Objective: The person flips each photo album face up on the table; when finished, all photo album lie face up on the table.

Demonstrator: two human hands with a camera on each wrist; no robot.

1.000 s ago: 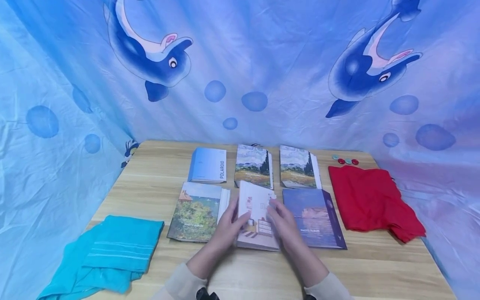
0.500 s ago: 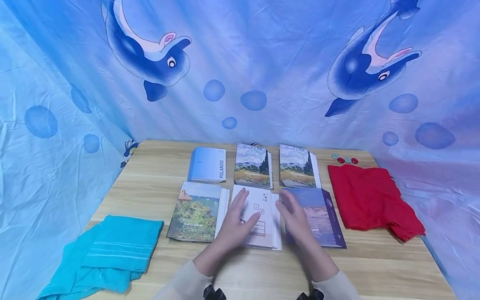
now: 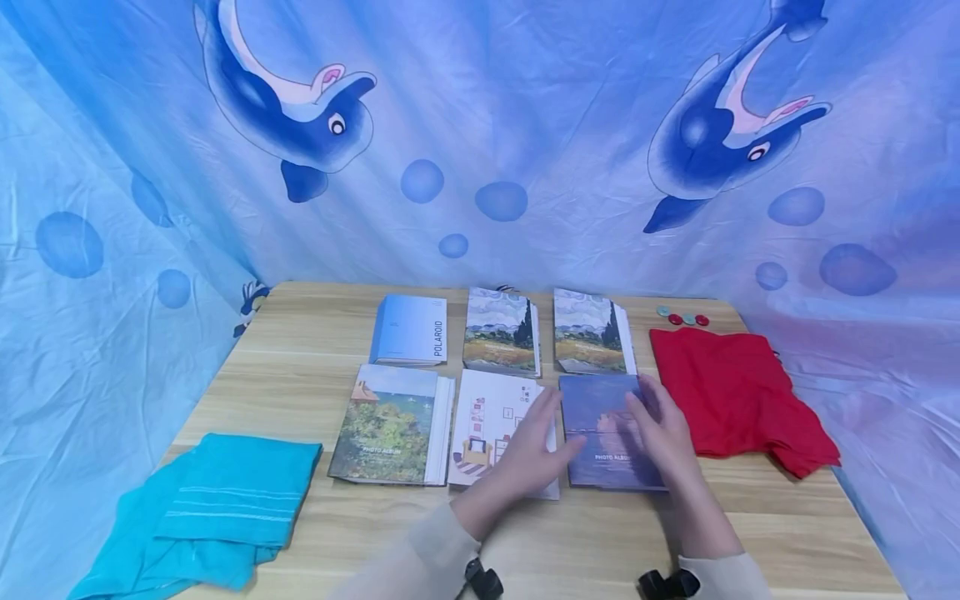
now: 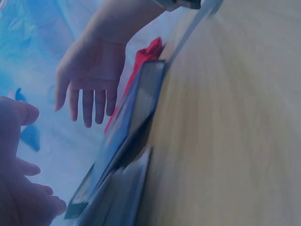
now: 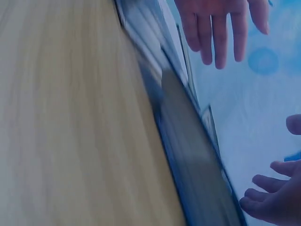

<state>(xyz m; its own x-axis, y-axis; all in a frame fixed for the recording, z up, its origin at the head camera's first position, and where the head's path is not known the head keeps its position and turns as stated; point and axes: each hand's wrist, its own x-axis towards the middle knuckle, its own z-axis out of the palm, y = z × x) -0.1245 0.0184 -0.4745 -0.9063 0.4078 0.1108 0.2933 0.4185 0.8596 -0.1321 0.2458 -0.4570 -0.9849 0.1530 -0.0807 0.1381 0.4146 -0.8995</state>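
A purple photo album (image 3: 603,417) lies flat in the near row on the wooden table (image 3: 300,333). My left hand (image 3: 536,433) reaches across the white album (image 3: 483,421), its straight fingers at the purple album's left edge. At that album's right edge is my right hand (image 3: 660,425), fingers loosely extended. In the left wrist view the right hand (image 4: 89,70) hangs with spread fingers over the purple album (image 4: 136,108). The right wrist view shows the left hand (image 5: 221,23) with straight fingers above the album (image 5: 197,155). Neither hand grips anything.
A green landscape album (image 3: 386,421) lies left of the white one. Behind are a blue Polaroid album (image 3: 411,329) and two painted-field albums (image 3: 501,332) (image 3: 588,332). A red cloth (image 3: 731,396) lies right, small round tokens (image 3: 682,317) behind it, a teal towel (image 3: 225,492) front left.
The white album, tilted up between both hands a second ago, now lies flat. Both hands have moved right from it to the purple album.
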